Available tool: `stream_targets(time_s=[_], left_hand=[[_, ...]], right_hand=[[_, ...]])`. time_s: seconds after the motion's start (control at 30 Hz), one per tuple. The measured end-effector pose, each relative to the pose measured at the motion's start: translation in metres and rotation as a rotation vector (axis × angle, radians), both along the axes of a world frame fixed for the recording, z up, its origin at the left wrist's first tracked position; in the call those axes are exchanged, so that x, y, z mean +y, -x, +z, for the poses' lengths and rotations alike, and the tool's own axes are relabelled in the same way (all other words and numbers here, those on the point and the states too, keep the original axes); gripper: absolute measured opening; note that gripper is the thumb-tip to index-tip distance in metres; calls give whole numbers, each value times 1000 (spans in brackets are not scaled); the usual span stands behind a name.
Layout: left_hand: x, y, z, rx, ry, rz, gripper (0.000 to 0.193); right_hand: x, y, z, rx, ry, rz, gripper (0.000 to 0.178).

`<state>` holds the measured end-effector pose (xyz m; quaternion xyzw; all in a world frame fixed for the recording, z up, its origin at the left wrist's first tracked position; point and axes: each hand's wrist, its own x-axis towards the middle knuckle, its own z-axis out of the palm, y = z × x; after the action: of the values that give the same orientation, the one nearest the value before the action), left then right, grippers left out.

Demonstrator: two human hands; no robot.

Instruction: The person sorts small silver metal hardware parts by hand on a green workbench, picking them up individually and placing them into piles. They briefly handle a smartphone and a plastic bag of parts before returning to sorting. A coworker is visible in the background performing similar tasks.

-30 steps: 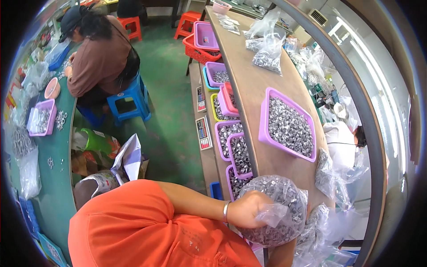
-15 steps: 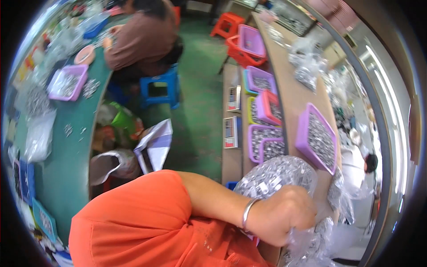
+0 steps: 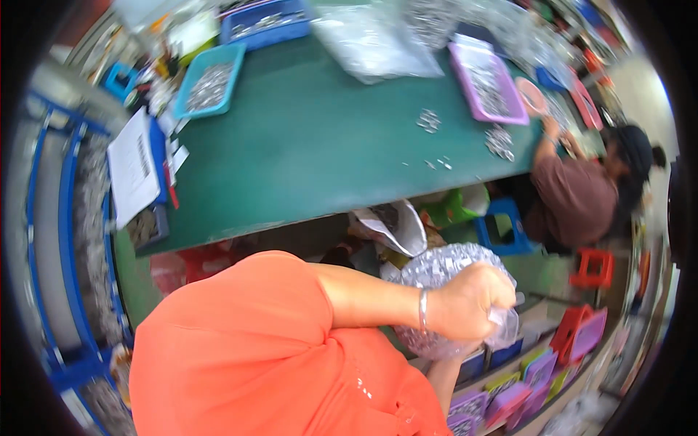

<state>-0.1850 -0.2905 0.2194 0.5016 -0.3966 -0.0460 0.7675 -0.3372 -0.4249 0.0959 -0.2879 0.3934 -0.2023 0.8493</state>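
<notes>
My left hand, a silver bangle at its wrist, is closed in a fist round the gathered neck of a clear plastic bag. The bag bulges with small shiny silver pieces, which look like metal parts, and hangs in front of my orange shirt. Part of my right forearm shows below the bag, reaching up toward it. The fingers of my right hand are hidden behind my left hand and the bag, so their grip cannot be seen.
Ahead is a green table with a teal tray, a purple basket and small metal piles. A person in brown works at its right end. A blue stool and an open sack stand by its edge. Blue racks line the left.
My view has turned from the shelf of baskets toward the green table. The bag has come along in my left hand, away from the brown bench. My right forearm has come into view.
</notes>
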Motion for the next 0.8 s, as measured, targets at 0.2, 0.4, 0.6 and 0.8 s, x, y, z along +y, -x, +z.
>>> stream_targets(time_s=[0.2, 0.4, 0.6, 0.8], left_hand=[[108, -101, -23, 87, -129, 520, 14], [186, -160, -45, 369, -163, 981, 19], [224, -214, -59, 573, -242, 1047, 11], [251, -269, -117, 877, -13, 1059, 23]], right_hand=[[52, -165, -19, 143, -80, 285, 52], [104, -247, -27, 76, -285, 669, 52], [124, -259, -41, 324, -195, 1041, 59], [89, -297, 7, 273, 512, 1624, 27]])
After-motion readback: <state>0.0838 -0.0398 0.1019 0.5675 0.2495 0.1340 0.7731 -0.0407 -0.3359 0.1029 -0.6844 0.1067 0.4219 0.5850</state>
